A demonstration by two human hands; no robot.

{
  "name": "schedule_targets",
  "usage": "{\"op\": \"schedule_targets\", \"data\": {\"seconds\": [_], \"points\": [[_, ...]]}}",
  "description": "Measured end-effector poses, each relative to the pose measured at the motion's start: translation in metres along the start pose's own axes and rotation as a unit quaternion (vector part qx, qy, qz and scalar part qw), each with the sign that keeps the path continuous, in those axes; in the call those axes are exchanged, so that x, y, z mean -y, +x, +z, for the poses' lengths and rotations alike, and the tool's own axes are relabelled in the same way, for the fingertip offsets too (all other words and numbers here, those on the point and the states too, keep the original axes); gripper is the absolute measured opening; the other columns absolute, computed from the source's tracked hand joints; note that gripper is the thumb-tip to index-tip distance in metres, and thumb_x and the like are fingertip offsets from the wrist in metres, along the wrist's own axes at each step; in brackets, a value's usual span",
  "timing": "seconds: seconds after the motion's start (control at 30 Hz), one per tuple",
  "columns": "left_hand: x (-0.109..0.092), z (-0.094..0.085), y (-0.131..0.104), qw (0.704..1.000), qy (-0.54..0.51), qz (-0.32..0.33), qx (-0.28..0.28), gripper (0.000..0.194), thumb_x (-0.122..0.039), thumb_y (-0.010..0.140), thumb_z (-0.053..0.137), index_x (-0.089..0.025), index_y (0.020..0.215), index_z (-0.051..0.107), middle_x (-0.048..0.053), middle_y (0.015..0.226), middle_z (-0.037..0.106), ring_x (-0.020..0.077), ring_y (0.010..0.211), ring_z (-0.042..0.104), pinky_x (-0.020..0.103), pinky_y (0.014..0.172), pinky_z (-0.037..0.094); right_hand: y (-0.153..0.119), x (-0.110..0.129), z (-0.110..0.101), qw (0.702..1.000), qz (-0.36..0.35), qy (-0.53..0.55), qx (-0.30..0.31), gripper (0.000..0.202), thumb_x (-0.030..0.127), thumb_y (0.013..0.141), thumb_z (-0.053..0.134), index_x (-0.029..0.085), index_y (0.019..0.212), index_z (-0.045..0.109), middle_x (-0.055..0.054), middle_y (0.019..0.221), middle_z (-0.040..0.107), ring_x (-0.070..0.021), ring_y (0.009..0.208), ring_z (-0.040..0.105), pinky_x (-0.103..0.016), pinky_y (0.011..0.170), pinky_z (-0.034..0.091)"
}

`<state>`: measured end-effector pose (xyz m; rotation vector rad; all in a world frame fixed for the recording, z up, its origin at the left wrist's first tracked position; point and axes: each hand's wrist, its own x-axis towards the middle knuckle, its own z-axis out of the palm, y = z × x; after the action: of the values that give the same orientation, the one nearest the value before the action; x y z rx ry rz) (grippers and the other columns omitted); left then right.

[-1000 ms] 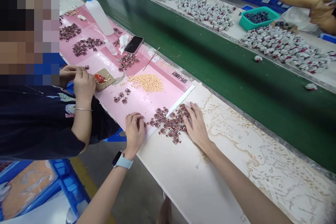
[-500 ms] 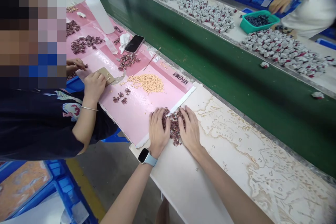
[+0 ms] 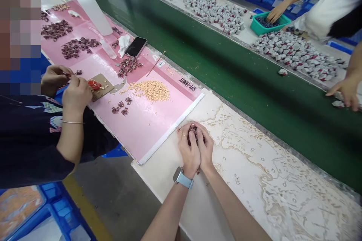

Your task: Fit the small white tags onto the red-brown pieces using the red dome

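A heap of small dark reddish-brown pieces (image 3: 193, 135) is cupped between my two hands over the map-printed board (image 3: 243, 180). My left hand (image 3: 189, 148), with a ring and a watch on the wrist, curls round the heap from the left. From the right, my right hand (image 3: 206, 145) closes round it, and the heels of both hands touch. Most of the heap is hidden under palms and fingers; a little shows between the thumbs and fingertips. The edge of the pink sheet (image 3: 172, 128) lies just to the left of my hands.
Tan bead-like pieces (image 3: 154, 90) lie piled on the pink sheet, near a black phone (image 3: 136, 47) and a white bottle (image 3: 94, 13). At left a co-worker's hands (image 3: 75, 90) work over a small board. Beyond the green strip (image 3: 198, 45), other people handle grey-white blocks (image 3: 296, 54).
My hands have drawn together and slightly right, gathering the spread brown pieces between them. A co-worker's hand across the strip has gone into the teal basket, and another hand appears at far right.
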<state>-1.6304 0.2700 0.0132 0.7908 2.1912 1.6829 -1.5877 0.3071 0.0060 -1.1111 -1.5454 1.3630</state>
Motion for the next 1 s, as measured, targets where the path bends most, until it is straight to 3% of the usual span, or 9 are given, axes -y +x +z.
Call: {"op": "schedule_targets", "data": {"seconds": [0.1,0.23,0.37,0.47,0.57,0.67,0.8,0.9,1.0], "points": [[-0.005,0.007,-0.005,0.999,-0.048,-0.016,-0.017,0.038,-0.042,0.105,0.048,-0.015,0.122,0.067,0.011,0.128,0.067,0.0209,0.125,0.061,0.055,0.123,0.033,-0.001,0.000,-0.004,0.996,0.052,0.070,-0.006,0.037,0.046,0.101,0.056,0.018,0.118,0.074,-0.012,0.127,0.074,-0.0270,0.120,0.069,-0.049,0.110,0.052],[-0.010,0.015,-0.008,0.993,-0.101,-0.038,-0.047,0.036,-0.042,0.102,0.055,-0.014,0.118,0.069,0.012,0.127,0.067,0.0207,0.121,0.064,0.048,0.110,0.051,0.000,0.003,-0.006,0.983,0.108,0.152,-0.009,0.035,0.046,0.096,0.062,0.018,0.114,0.075,-0.011,0.124,0.076,-0.0277,0.119,0.070,-0.049,0.109,0.054],[-0.021,0.025,-0.010,0.990,-0.116,-0.042,-0.062,0.032,-0.040,0.099,0.061,-0.013,0.114,0.071,0.012,0.126,0.067,0.0200,0.119,0.065,0.045,0.107,0.054,0.003,0.011,-0.013,0.965,0.154,0.212,-0.018,0.035,0.044,0.093,0.064,0.018,0.113,0.076,-0.010,0.124,0.076,-0.0282,0.119,0.071,-0.048,0.106,0.057],[-0.040,0.034,-0.022,0.993,-0.107,-0.025,-0.051,0.029,-0.038,0.098,0.062,-0.014,0.111,0.073,0.011,0.123,0.068,0.0194,0.117,0.066,0.045,0.108,0.054,-0.001,0.021,-0.032,0.954,0.171,0.241,-0.039,0.037,0.046,0.090,0.066,0.019,0.113,0.076,-0.009,0.125,0.076,-0.0281,0.120,0.070,-0.047,0.107,0.057],[-0.064,0.044,-0.050,0.995,-0.099,0.006,-0.020,0.026,-0.035,0.098,0.063,-0.016,0.110,0.074,0.010,0.122,0.068,0.0189,0.117,0.065,0.045,0.108,0.053,-0.017,0.030,-0.068,0.947,0.178,0.256,-0.072,0.038,0.048,0.087,0.068,0.020,0.112,0.077,-0.008,0.125,0.076,-0.0282,0.122,0.068,-0.047,0.110,0.055],[-0.088,0.058,-0.096,0.994,-0.100,0.029,0.029,0.021,-0.031,0.097,0.063,-0.017,0.109,0.074,0.009,0.121,0.069,0.0182,0.116,0.065,0.044,0.107,0.054,-0.047,0.035,-0.120,0.939,0.187,0.263,-0.116,0.039,0.050,0.086,0.070,0.021,0.112,0.077,-0.008,0.123,0.076,-0.0287,0.121,0.069,-0.048,0.111,0.053],[-0.118,0.081,-0.183,0.985,-0.115,0.026,0.128,0.019,-0.025,0.098,0.061,-0.020,0.110,0.074,0.008,0.122,0.069,0.0177,0.114,0.066,0.042,0.102,0.059,-0.107,0.038,-0.202,0.924,0.192,0.265,-0.198,0.039,0.052,0.085,0.071,0.023,0.111,0.077,-0.008,0.121,0.077,-0.0296,0.117,0.071,-0.050,0.107,0.056],[-0.144,0.097,-0.264,0.970,-0.125,0.035,0.203,0.020,-0.022,0.097,0.061,-0.024,0.112,0.074,0.007,0.124,0.068,0.0185,0.117,0.066,0.043,0.101,0.060,-0.166,0.042,-0.271,0.907,0.185,0.256,-0.277,0.037,0.053,0.083,0.073,0.025,0.105,0.080,-0.008,0.116,0.079,-0.0287,0.110,0.073,-0.047,0.104,0.058],[-0.172,0.108,-0.362,0.951,-0.133,0.060,0.273,0.026,-0.019,0.095,0.062,-0.032,0.114,0.074,0.005,0.122,0.068,0.0178,0.117,0.066,0.038,0.102,0.061,-0.244,0.045,-0.347,0.884,0.190,0.231,-0.360,0.037,0.055,0.082,0.073,0.027,0.104,0.082,-0.007,0.115,0.079,-0.0287,0.108,0.074,-0.045,0.099,0.061]]}}
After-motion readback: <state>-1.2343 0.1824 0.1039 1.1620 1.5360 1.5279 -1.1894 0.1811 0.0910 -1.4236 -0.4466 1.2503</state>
